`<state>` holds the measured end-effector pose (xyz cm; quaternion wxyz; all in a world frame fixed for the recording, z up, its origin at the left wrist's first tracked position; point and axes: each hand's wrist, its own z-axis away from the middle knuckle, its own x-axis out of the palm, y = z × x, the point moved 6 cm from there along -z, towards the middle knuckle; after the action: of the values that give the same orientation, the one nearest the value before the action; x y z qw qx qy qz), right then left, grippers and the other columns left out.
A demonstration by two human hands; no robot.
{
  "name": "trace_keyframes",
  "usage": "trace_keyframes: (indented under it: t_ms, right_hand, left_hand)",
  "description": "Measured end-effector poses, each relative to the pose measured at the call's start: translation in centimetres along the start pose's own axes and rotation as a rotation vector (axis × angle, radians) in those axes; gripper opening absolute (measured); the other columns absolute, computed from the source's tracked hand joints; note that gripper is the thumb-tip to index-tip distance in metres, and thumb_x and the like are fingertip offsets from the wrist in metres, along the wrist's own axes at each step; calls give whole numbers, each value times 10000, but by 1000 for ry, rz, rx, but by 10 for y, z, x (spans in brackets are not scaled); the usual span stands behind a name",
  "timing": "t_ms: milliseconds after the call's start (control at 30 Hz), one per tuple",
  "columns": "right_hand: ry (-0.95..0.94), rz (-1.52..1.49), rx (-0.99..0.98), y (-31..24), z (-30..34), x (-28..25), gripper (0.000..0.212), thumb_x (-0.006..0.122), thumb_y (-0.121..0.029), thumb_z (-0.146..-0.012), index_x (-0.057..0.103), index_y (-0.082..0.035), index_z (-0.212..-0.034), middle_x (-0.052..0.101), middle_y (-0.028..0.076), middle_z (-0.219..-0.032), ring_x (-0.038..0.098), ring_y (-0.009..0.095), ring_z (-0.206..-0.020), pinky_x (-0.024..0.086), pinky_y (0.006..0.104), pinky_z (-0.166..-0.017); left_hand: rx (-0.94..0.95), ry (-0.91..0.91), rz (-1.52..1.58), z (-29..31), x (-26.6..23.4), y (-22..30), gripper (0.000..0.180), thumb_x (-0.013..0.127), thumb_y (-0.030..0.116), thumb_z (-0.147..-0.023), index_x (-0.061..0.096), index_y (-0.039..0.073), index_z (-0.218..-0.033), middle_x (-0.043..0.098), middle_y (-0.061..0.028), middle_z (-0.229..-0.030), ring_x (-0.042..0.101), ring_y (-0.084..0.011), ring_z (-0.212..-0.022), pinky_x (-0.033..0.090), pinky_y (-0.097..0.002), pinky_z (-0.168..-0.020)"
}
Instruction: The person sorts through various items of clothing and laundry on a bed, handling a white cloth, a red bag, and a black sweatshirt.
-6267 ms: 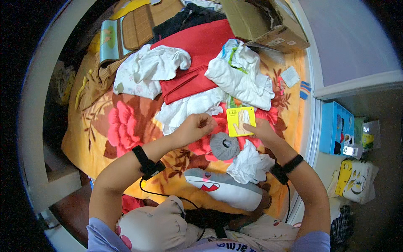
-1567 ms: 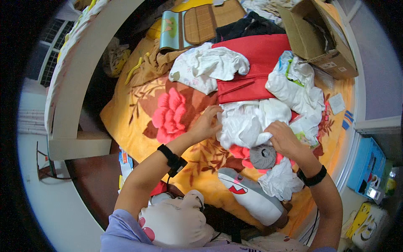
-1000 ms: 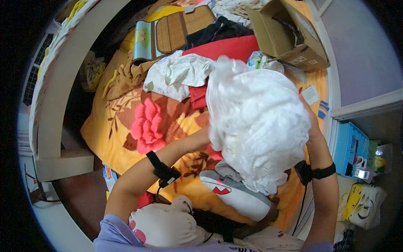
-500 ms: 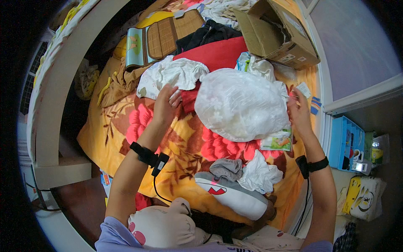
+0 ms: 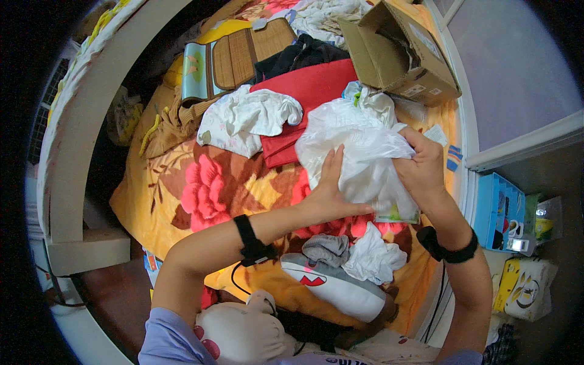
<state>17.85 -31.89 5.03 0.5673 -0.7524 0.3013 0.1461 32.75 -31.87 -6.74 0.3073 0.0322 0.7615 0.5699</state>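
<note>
A thin white translucent plastic bag [image 5: 359, 143] lies crumpled over the flowered blanket [image 5: 243, 188], in front of me. My right hand [image 5: 426, 169] grips its right edge, fingers curled in and the plastic bunched at them. My left hand [image 5: 325, 193] has its fingers and thumb spread apart, against the near left side of the bag. Partly beneath the bag's near edge is a flat green-and-white packet [image 5: 401, 216]. Close to the bag's left side are a rumpled white cloth [image 5: 249, 115] and a red fabric item [image 5: 313, 85].
An open cardboard box [image 5: 420, 76] stands at the far right. Nearer me lie a grey and white plush toy [image 5: 344, 289], a grey cloth [image 5: 325, 249] and a white cloth [image 5: 377, 254]. A blue organizer [image 5: 500, 204] sits at the right; a folded mat [image 5: 234, 58] lies far left.
The bag went from round and puffed to flatter and creased. My left hand moved right onto it, away from the white cloth, and my right hand came inward and closed on its edge.
</note>
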Motion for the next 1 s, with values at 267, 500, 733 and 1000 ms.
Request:
trace_keyframes:
  t_ms: [267, 500, 733, 1000]
  right_hand:
    - [-489, 140, 163, -71, -45, -85, 221, 656, -173, -693, 622, 13, -808, 607, 16, -734, 533, 84, -656, 434, 225, -610]
    - [-138, 396, 140, 43, -50, -153, 318, 638, -156, -720, 583, -6, -995, 614, 94, -907, 564, 180, -823, 438, 282, -746]
    - [-82, 330, 32, 88, 41, -64, 368, 683, -163, -688, 541, -57, -1011, 521, 127, -1058, 485, 272, -1010, 387, 348, -857]
    - [-620, 578, -242, 70, 153, 62, 495, 719, -275, -603, 526, -39, -993, 478, 116, -1041, 429, 272, -1030, 353, 356, -841]
  left_hand:
    - [-81, 133, 382, -62, -97, 42, 182, 667, 44, -704, 623, 30, -880, 619, 1, -766, 561, -83, -721, 454, -218, -655]
    - [100, 131, 5, -107, -168, 27, 290, 649, 141, -757, 579, -21, -986, 609, -93, -925, 563, -140, -856, 446, -265, -759]
    - [-18, -76, -113, -49, -104, -45, 442, 673, 204, -727, 510, 5, -1087, 535, -117, -1073, 505, -213, -1012, 401, -319, -858]
    - [-128, 51, -123, -8, -36, -71, 737, 725, 160, -638, 335, 30, -1249, 335, -226, -1218, 398, -382, -1099, 377, -390, -911]
